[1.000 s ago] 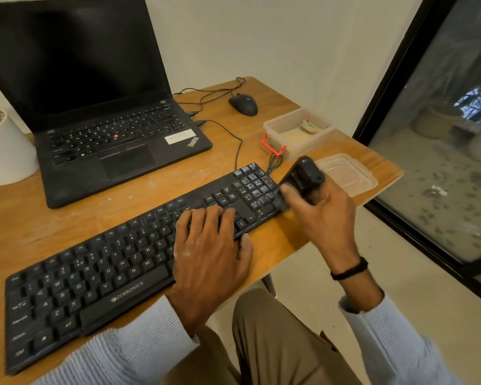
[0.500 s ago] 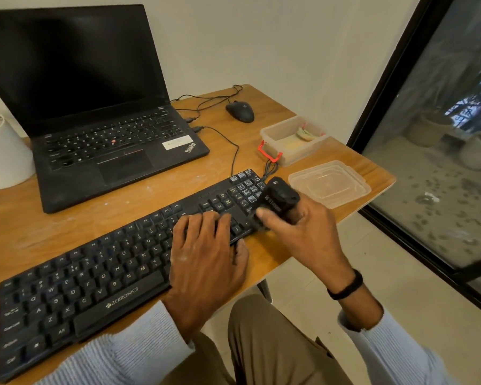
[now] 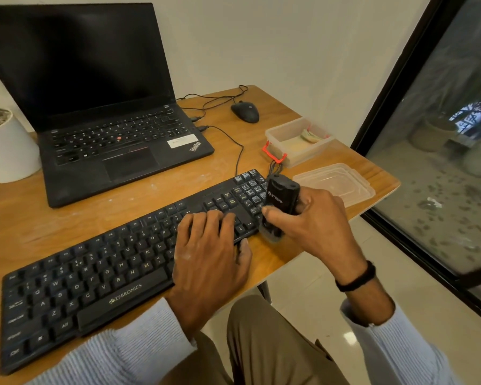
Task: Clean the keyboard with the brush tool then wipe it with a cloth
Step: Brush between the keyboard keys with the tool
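While pressing straight fingers of the left hand (image 3: 208, 259) flat on the long black plastic keyboard (image 3: 95, 282), slanted from eight to two o'clock across the wooden desk (image 3: 67, 218), steadies it, likely against sliding. Grips the stubby black brush tool (image 3: 281, 197) upright in the curled right hand (image 3: 317, 220) at the keyboard's three o'clock end, blurred working tip down beside the corner keys, apparently for sweeping outward.

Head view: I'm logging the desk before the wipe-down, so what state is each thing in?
Laptop: open, screen dark.
Keyboard: flat on desk, left hand resting on its keys.
Brush: upright, gripped by right hand, at keyboard's right end.
Box: open, lid off.
Lid: lying beside box.
Mouse: untouched.
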